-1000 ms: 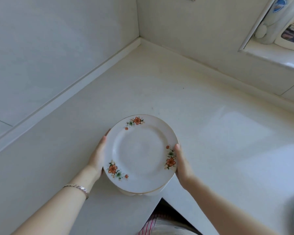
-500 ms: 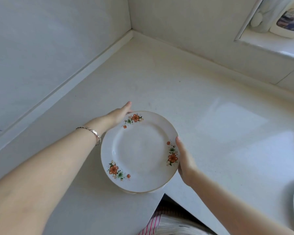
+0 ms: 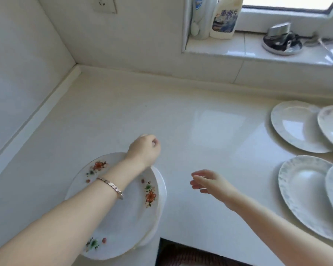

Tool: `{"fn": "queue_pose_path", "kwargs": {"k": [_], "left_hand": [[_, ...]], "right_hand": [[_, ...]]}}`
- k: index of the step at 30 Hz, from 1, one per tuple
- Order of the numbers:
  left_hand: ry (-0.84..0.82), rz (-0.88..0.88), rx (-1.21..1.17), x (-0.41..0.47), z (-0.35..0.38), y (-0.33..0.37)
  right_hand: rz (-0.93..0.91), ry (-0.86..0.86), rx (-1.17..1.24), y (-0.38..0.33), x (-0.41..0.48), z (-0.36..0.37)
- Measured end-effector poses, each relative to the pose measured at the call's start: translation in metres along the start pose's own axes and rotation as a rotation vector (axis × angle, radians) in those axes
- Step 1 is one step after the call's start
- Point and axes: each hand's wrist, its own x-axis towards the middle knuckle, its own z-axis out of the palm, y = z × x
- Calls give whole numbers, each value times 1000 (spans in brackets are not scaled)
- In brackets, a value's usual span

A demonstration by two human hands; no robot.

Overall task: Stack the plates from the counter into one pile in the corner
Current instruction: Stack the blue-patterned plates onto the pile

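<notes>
A white plate with orange flowers [image 3: 132, 210] lies on top of a small pile near the counter's front edge, and a lower plate's rim [image 3: 162, 189] peeks out on its right. My left forearm crosses the pile. My left hand [image 3: 145, 148] is just past the far rim, fingers curled with nothing seen in them. My right hand [image 3: 207, 182] hovers right of the pile, fingers apart and empty. Several white plates with grey-patterned rims lie at the right: one at the back [image 3: 294, 125], one nearer [image 3: 306, 194], and others cut by the frame edge.
The corner of the two walls [image 3: 77, 64] is at the back left. A windowsill [image 3: 238, 48] holds a cleaner bottle [image 3: 224, 18] and a metal object [image 3: 282, 40]. The counter has a front cut-out [image 3: 181, 252] just right of the pile.
My right hand has let go of the flowered plate and moved right. My left hand has gone past the plate's far rim and curled. The view has swung up and right, showing the other plates.
</notes>
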Motion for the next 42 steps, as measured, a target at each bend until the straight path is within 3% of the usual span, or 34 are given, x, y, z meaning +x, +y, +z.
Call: {"fn": "queue_pose_path", "kwargs": {"k": [6,12,15,18,22,29,33,42], "left_hand": [[-466,106,-89,-11,93,132],[-647,143,18,-29,186,235],[-639,125,108,-32,221,263],[-553,56,145,-34,241,281],[-464,-37,175,-30,256,287],[-402,-201,50,-30,258,280],[-463,-302,-236,-41,260,283],[-443,-508,-525,-49,270,264]], "right_hand": [[3,228,-54,44,-39,-138],[-6,515,-12,126,-97,-285],[58,745,-100,166,-120,-343],[239,904,-262,205,-124,-388],[528,776,-250,222,-113,-405],[338,943,47,243,-104,-394],[226,948,129,245,-107,-395],[134,934,362,242,-106,-387]]}}
